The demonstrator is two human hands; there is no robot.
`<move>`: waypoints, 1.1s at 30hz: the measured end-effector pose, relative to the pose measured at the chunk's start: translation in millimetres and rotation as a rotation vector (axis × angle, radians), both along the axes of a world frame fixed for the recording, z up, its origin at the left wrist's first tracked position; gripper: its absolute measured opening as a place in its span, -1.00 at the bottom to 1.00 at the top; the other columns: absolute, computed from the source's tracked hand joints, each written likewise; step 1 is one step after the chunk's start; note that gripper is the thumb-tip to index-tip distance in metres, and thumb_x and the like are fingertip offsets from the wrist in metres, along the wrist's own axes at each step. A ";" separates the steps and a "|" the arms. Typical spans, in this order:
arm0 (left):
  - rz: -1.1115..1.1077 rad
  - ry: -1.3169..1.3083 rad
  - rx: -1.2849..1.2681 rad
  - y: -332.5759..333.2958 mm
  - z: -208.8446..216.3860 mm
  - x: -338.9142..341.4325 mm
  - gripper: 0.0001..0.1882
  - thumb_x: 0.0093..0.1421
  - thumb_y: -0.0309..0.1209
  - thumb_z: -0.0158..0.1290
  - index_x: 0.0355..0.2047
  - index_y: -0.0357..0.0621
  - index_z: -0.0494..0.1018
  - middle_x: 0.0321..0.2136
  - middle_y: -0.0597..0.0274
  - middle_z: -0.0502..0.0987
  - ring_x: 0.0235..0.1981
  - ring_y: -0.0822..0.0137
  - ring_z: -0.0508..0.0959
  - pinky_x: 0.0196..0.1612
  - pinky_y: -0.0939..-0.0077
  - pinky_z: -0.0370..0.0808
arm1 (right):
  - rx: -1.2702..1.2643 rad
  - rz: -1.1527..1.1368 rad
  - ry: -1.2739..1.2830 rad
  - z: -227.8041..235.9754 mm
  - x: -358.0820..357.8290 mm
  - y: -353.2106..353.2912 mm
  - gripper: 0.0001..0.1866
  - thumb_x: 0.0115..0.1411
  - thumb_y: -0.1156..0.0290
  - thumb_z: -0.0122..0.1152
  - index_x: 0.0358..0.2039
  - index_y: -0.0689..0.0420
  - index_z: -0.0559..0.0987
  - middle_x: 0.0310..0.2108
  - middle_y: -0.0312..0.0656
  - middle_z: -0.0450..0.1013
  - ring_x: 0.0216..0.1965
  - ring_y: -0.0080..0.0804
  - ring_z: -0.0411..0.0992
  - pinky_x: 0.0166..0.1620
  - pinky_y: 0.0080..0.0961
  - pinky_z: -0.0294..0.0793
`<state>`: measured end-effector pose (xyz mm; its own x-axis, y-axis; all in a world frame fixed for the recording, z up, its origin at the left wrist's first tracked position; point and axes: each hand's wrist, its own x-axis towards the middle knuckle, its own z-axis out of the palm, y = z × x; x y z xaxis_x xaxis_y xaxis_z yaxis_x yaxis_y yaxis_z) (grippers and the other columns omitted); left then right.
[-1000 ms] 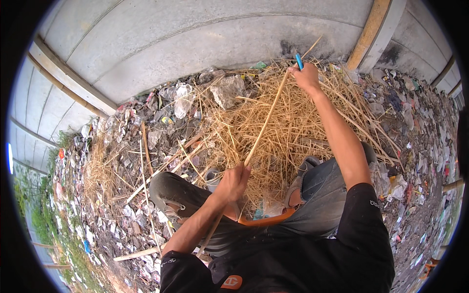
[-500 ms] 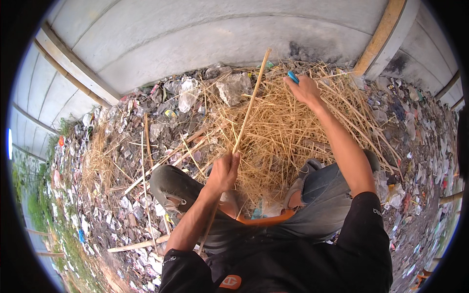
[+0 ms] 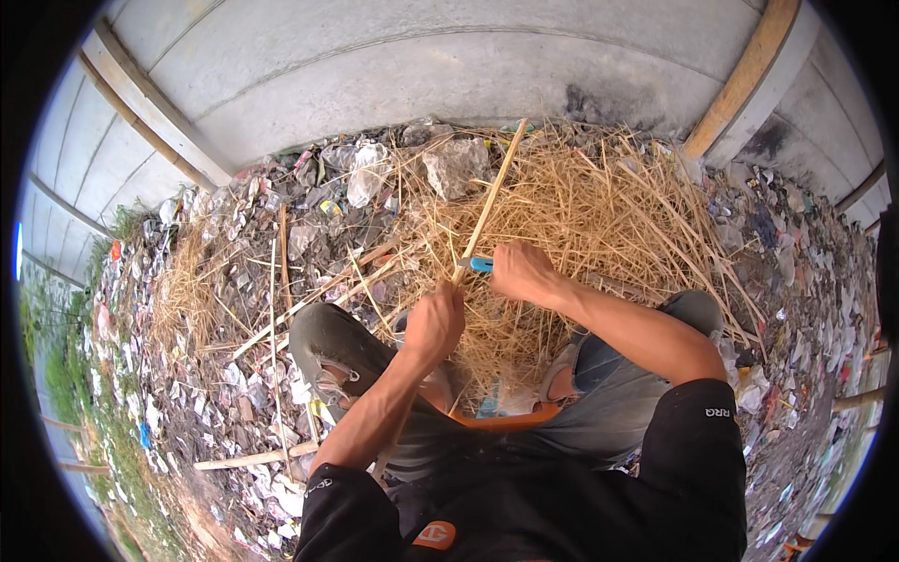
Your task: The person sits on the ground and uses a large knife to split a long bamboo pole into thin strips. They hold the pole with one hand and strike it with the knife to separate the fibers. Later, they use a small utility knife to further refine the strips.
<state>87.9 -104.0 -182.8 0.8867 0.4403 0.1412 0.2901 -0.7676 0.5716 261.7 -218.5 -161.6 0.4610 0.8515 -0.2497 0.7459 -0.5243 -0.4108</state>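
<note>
My left hand is closed around the lower part of a pale bamboo strip, which points up and slightly right toward the wall. My right hand grips a blue-handled utility knife. Its blade end meets the strip just above my left fist. Both hands are above a big heap of straw-coloured shavings between my knees. The strip's lower end is hidden by my left hand and forearm.
A grey concrete wall runs behind the heap, near a rough stone chunk. Loose bamboo strips lie at the left. Scattered plastic litter covers the ground on both sides. Something orange shows between my legs.
My right hand has come down and left with the knife, from over the far heap to the strip by my left hand. The strip's far tip sits lower.
</note>
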 end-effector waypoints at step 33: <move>-0.354 0.047 -0.202 -29.5 -14.4 -1.3 -0.71 0.38 -0.32 -0.09 -0.38 -0.34 0.30 -0.65 -0.29 0.40 -0.48 -0.34 0.48 -0.39 -0.06 0.40 | 0.296 -0.845 0.332 -29.2 189.2 -45.6 -0.80 0.09 0.42 0.08 -0.58 0.28 0.51 -0.67 -0.27 0.32 -0.72 -0.49 0.20 -0.66 -0.37 0.05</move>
